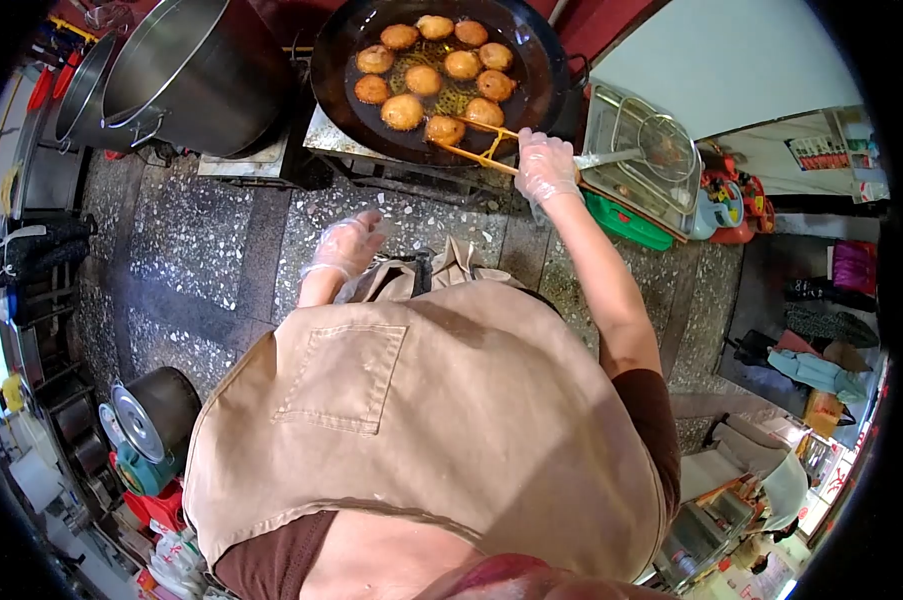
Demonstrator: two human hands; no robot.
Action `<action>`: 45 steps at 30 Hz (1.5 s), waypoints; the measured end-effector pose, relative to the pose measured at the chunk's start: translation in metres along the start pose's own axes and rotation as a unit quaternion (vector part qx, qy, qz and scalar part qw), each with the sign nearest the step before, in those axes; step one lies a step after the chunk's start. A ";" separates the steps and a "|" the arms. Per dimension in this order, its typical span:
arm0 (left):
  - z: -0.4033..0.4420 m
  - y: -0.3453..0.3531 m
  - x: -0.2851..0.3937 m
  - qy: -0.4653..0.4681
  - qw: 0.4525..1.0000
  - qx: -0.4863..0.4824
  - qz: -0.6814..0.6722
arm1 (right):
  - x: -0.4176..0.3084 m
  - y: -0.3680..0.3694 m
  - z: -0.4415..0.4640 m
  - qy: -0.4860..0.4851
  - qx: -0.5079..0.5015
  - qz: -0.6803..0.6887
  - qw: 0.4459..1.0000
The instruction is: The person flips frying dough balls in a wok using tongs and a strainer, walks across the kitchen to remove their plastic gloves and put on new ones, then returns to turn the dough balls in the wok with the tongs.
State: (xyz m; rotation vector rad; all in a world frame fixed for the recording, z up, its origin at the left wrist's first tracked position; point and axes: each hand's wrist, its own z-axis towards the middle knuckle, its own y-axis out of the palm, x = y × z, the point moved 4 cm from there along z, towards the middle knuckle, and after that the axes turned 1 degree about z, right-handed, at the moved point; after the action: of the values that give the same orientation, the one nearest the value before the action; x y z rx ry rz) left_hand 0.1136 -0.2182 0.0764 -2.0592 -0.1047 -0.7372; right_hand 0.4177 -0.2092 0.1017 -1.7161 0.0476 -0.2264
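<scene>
My right hand (547, 166), in a clear plastic glove, is closed around a pair of yellow-orange tongs (492, 150). Their tips reach over the near rim of a large dark wok (336, 85), beside a browned fried cake (444, 130); whether they grip it I cannot tell. Several more round golden cakes (423, 80) float in the oil. My left hand (343, 245), also gloved, hangs in front of my tan apron (451, 400) with its fingers loosely apart and nothing in them.
Right of the wok, a wire strainer (666, 147) rests on a metal tray (621, 185), above a green container (626, 222). Large metal pots (196, 85) stand at the left. A lidded pot (161, 400) sits at lower left.
</scene>
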 end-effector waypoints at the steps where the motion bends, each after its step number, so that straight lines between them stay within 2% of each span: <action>1: -0.001 0.000 -0.001 -0.004 1.000 0.004 -0.013 | 0.000 0.000 0.001 -0.004 0.003 0.000 1.000; 8: -0.001 0.003 -0.005 -0.007 1.000 0.003 -0.018 | 0.000 -0.001 0.001 0.002 -0.012 0.002 1.000; 26: 0.000 0.002 -0.004 -0.013 1.000 -0.005 -0.018 | 0.004 -0.007 -0.001 -0.016 0.038 -0.022 0.999; 31: 0.002 0.004 -0.004 -0.016 1.000 -0.008 -0.018 | 0.007 -0.013 -0.003 -0.012 0.005 -0.023 1.000; 41: 0.003 0.006 -0.004 -0.011 1.000 -0.005 -0.012 | 0.014 -0.014 -0.005 0.006 0.001 -0.015 1.000; 45: 0.003 0.006 -0.004 -0.008 1.000 -0.005 -0.014 | 0.018 -0.022 -0.012 0.021 -0.038 0.018 0.999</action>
State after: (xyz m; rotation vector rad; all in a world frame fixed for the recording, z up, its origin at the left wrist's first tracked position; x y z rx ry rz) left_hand 0.1142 -0.2188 0.0686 -2.0778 -0.1382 -0.7394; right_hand 0.4307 -0.2207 0.1274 -1.7850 0.1197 -0.2366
